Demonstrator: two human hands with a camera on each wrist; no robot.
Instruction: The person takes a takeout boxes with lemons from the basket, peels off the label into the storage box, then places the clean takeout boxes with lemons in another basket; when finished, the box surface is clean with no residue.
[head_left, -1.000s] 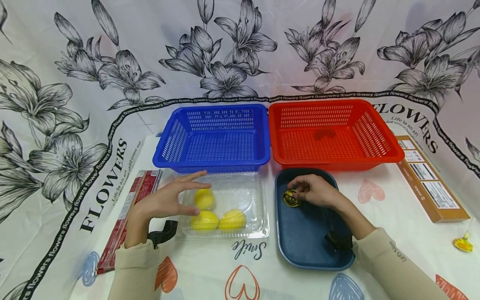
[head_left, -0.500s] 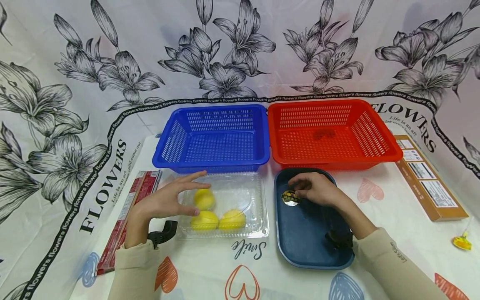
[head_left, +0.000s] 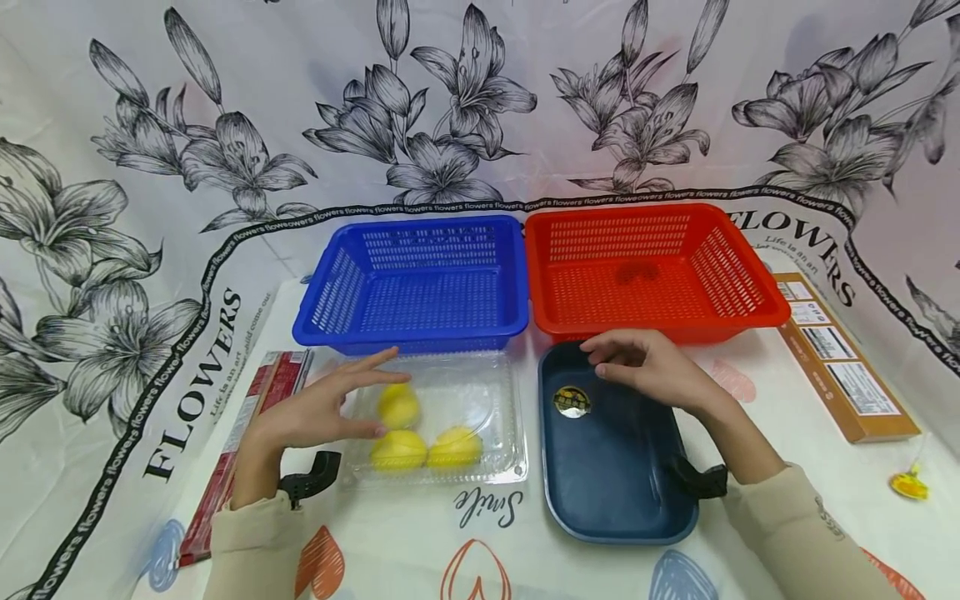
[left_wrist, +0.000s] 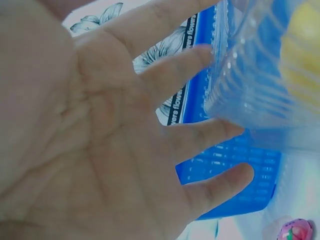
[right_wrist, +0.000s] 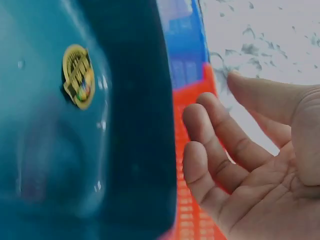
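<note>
My left hand (head_left: 318, 412) is at the left side of a clear plastic clamshell box (head_left: 491, 392), fingers straight and spread, with the fingertips right at its edge in the left wrist view. Inside the box lie three yellow rounded pieces (head_left: 455, 447). Over the far right part of a dark blue tray (head_left: 600, 500) hovers my right hand (head_left: 663, 371); its fingers are loosely bent and nothing is between them. A round black-and-gold sticker (head_left: 572, 402) lies on the tray's floor at the far left, apart from that hand.
Behind stand a blue basket (head_left: 427, 342) and a red basket (head_left: 660, 325), side by side. A long red box (head_left: 225, 483) lies at the left and a brown carton (head_left: 847, 367) at the right. A small yellow item (head_left: 909, 485) lies near the carton.
My right hand has let go of the sticker and drawn back up and to the right, leaving it in the tray. The left hand stays by the box. The head view has shifted slightly.
</note>
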